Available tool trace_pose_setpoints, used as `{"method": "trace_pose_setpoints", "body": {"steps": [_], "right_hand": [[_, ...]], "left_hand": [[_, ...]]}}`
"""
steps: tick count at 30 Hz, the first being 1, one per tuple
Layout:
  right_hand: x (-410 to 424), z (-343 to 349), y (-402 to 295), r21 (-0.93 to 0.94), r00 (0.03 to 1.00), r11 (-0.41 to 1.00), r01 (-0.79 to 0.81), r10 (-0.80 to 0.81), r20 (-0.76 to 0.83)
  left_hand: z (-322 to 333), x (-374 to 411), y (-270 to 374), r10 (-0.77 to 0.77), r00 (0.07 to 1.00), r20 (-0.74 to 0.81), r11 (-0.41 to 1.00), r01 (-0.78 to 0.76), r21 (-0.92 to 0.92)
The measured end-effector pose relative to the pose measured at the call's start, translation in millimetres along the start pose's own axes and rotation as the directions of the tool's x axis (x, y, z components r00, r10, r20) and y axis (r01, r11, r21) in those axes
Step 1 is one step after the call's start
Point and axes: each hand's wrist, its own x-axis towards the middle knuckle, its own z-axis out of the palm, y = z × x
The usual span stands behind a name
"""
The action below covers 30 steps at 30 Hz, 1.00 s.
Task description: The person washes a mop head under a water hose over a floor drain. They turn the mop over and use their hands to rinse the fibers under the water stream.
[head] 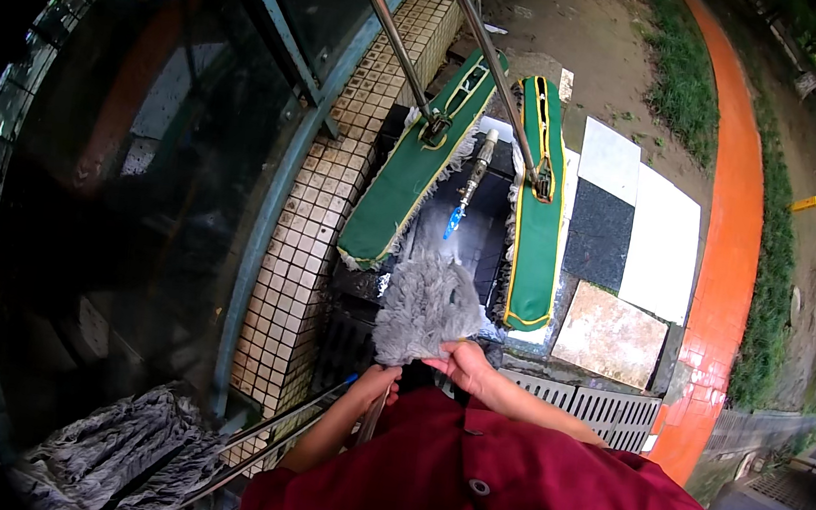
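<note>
Both hands hold a wet grey fringed mop head [421, 306] in front of my body. My left hand [376, 387] grips its lower left edge, close to a pale rod [370, 421]. At the lower right edge, my right hand [467, 367] pinches the fabric. Beyond the mop head is a metal tap [476, 176] with a blue nozzle end [454, 224], from which water seems to spray towards the mop. Two green flat mop heads with yellow trim flank the tap, one on the left [417, 173] and one on the right [533, 269].
Metal poles [389, 26] rise from the green mops. A tiled ledge [311, 244] and glass wall run along the left. More grey mop heads [136, 451] with poles lie lower left. Drain grates [594, 412], loose slabs [659, 238] and an orange path [733, 216] are to the right.
</note>
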Motion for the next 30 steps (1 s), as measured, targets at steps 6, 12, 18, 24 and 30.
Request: {"method": "trace_pose_setpoints", "body": {"steps": [6,12,18,24,30], "right_hand": [[-22,-31,-69,-0.134,0.940,0.938,0.319,-0.331,-0.085],[-19,-45,-105,-0.286,0.887,0.905,0.316,-0.389,-0.248],[-22,-44,-36,-0.290,0.926,0.924,0.250,-0.315,-0.206],[-73,-62,-73,-0.301,0.966,0.934,0.191,-0.234,-0.113],[-87,-15,-40,-0.980,0.883,-0.174,0.095,-0.440,0.164]], "left_hand": [[20,17,-12,0.034,0.959,0.281,0.865,0.113,-0.489],[33,33,-15,0.180,0.801,0.571,0.597,0.372,-0.710],[22,16,-18,0.064,0.962,0.267,0.933,0.037,-0.359],[32,-39,-9,0.029,0.999,0.034,0.998,-0.030,0.048],[21,-44,-17,0.025,0.997,0.074,0.996,-0.019,-0.082]]}}
